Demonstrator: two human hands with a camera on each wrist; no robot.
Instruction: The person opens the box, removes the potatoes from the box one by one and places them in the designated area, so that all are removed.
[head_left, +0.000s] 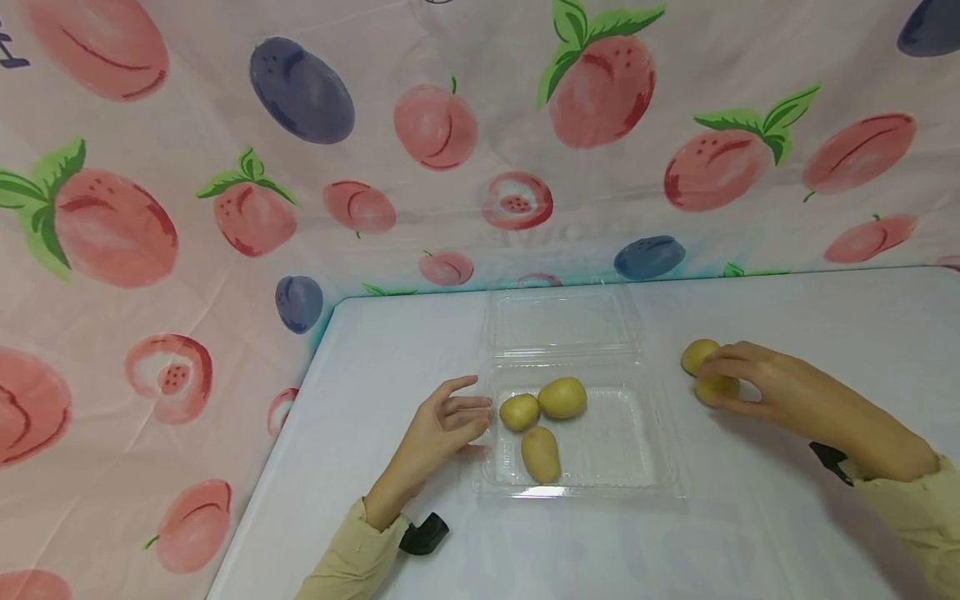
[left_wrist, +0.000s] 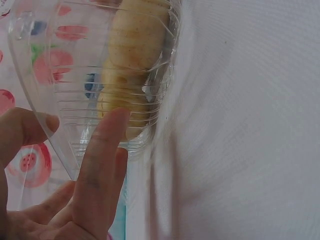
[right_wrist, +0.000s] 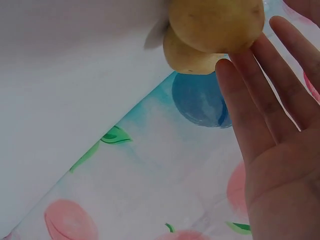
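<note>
A clear plastic clamshell container [head_left: 615,433] lies with its lid [head_left: 562,321] folded back. Three yellow potatoes [head_left: 542,454] sit in the left part of its base. My left hand [head_left: 442,421] is beside the left wall, fingers spread and loosely bent; in the left wrist view a fingertip [left_wrist: 119,117] overlaps the ribbed wall, potatoes behind it. To the right of the container, two more potatoes lie close together. My right hand [head_left: 772,383] reaches over the nearer potato [right_wrist: 217,22], its long fingers nearly straight and fingertips at the potato's side. The farther potato [head_left: 699,355] sits just behind.
A white table [head_left: 750,533] carries everything. Behind it and to the left hangs a cloth [head_left: 465,50] printed with peaches and blue fruit. A black strap piece [head_left: 424,533] is at my left wrist.
</note>
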